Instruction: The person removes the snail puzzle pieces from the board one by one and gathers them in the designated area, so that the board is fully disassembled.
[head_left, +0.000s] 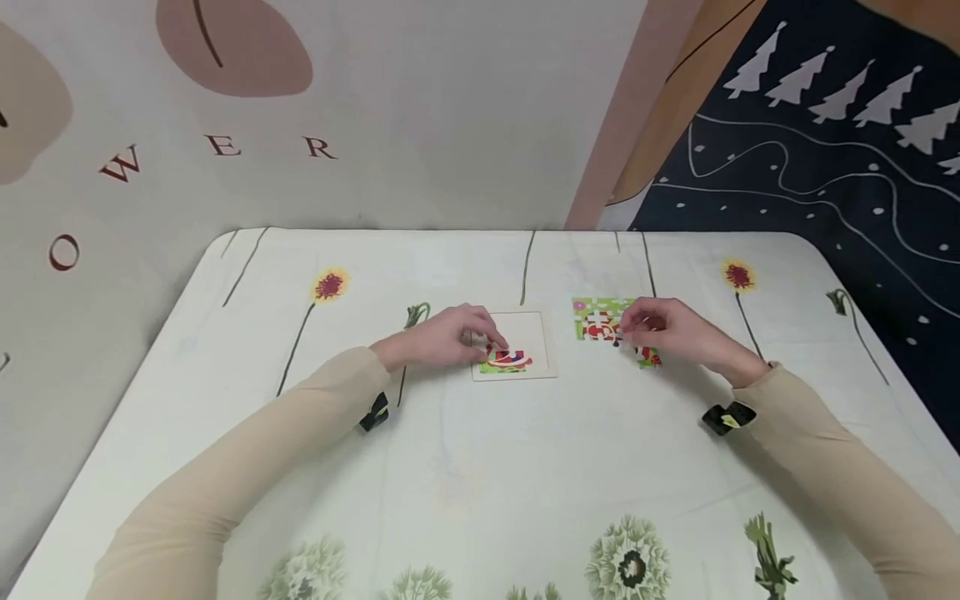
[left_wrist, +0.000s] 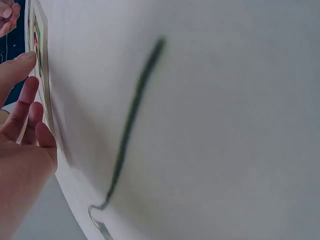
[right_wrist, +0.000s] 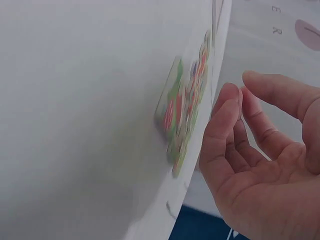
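Observation:
A pale square puzzle board (head_left: 525,329) lies on the white tablecloth, with joined pieces (head_left: 504,366) in its lower left part. My left hand (head_left: 450,336) reaches over the board's left side, its fingertips at those pieces. Further right lies a cluster of colourful jigsaw pieces (head_left: 588,310), green and red with white. Above the cluster's right side hovers my right hand (head_left: 671,329), thumb and fingers drawn near each other. In the right wrist view I see nothing between them. A separate green and red piece (head_left: 648,358) lies under that hand.
The tablecloth (head_left: 480,467) is printed with flowers and stems. A pale wall hanging (head_left: 450,125) rises behind the table's back edge. At right hangs a dark cloth (head_left: 810,158) with white trees. Each wrist carries a small black device (head_left: 729,418).

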